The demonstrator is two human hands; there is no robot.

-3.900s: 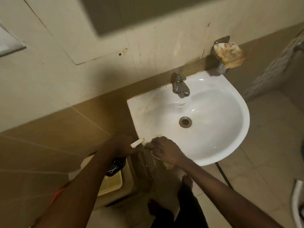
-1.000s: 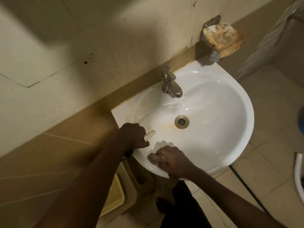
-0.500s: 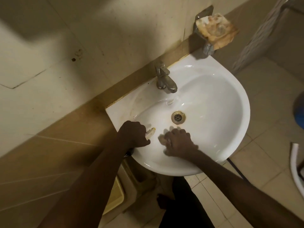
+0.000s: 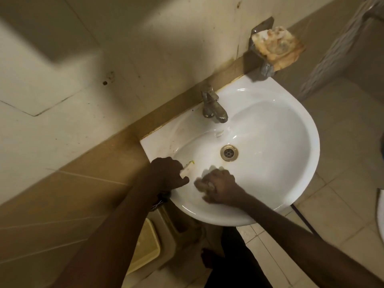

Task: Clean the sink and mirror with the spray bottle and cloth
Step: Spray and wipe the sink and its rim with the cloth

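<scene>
Two hands work inside the sink (image 4: 291,163), barely shifted from half a second ago. Right hand (image 4: 220,188), fingers curled onto a blurred cloth (image 4: 200,185), presses it to the basin at 7 o'clock from the drain (image 4: 229,153). Left hand (image 4: 168,173), at 9 o'clock, fists the bottle, nozzle (image 4: 188,169) over the basin.

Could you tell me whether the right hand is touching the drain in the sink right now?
Apart. The head view shows bare white basin between the right hand, pressing the cloth low on the sink wall, and the drain.
</scene>
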